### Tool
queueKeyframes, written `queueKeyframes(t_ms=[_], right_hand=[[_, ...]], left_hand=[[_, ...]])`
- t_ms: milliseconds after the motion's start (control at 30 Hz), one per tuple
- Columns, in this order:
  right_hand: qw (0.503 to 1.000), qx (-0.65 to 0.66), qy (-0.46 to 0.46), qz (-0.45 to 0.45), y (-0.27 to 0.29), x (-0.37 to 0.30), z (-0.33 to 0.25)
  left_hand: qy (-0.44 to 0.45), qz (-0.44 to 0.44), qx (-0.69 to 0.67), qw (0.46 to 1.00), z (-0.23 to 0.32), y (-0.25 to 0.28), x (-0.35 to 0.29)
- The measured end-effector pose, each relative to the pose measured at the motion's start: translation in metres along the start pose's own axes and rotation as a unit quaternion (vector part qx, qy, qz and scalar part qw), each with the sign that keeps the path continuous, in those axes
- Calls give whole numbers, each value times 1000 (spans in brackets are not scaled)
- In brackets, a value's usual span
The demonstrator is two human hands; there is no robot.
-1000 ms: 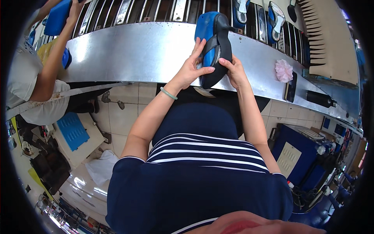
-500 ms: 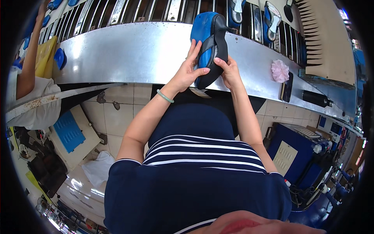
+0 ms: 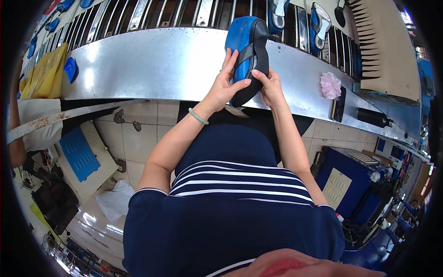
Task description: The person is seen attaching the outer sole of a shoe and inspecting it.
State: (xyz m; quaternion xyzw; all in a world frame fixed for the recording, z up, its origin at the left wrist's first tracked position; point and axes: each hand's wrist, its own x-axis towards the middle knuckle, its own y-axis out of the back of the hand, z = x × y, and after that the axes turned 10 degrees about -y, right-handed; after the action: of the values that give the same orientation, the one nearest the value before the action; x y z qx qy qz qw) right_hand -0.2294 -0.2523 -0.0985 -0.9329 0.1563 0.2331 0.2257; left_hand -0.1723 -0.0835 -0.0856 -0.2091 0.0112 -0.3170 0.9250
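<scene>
A black strapped shoe (image 3: pixel 260 51) sits on a blue shoe last (image 3: pixel 240 34), tilted over the near edge of the metal worktop, its toe toward me and its heel at the far side. My left hand (image 3: pixel 224 87) grips its left side, index and middle fingers stretched along the blue last, the thumb across the black toe part. On the right, my right hand (image 3: pixel 271 87) clasps the edge of the black part, its thumb pressed on top and the other fingers mostly hidden underneath.
Beyond the metal worktop (image 3: pixel 152 60) runs a slatted roller conveyor (image 3: pixel 180 14) carrying more blue lasts (image 3: pixel 318 27). A pink scrunchie (image 3: pixel 331 85), phone (image 3: pixel 339 105) and black bottle (image 3: pixel 373 117) lie at right. Yellow plastic (image 3: pixel 46 74) and a blue piece (image 3: pixel 70 69) are at left, near another person.
My hands and the shoe stay nearly in place. At the far left, the other person's raised arm has come down and the body has shifted outward.
</scene>
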Motion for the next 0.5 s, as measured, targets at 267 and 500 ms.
queueKeyframes(t_ms=[267,500], right_hand=[[1000,-9,6,9,-3,-1,-1],[1000,-11,10,5,-7,-3,-3]], left_hand=[[-31,-1,67,997,-9,1,-1],[-86,-36,229,969,-14,1,-4]])
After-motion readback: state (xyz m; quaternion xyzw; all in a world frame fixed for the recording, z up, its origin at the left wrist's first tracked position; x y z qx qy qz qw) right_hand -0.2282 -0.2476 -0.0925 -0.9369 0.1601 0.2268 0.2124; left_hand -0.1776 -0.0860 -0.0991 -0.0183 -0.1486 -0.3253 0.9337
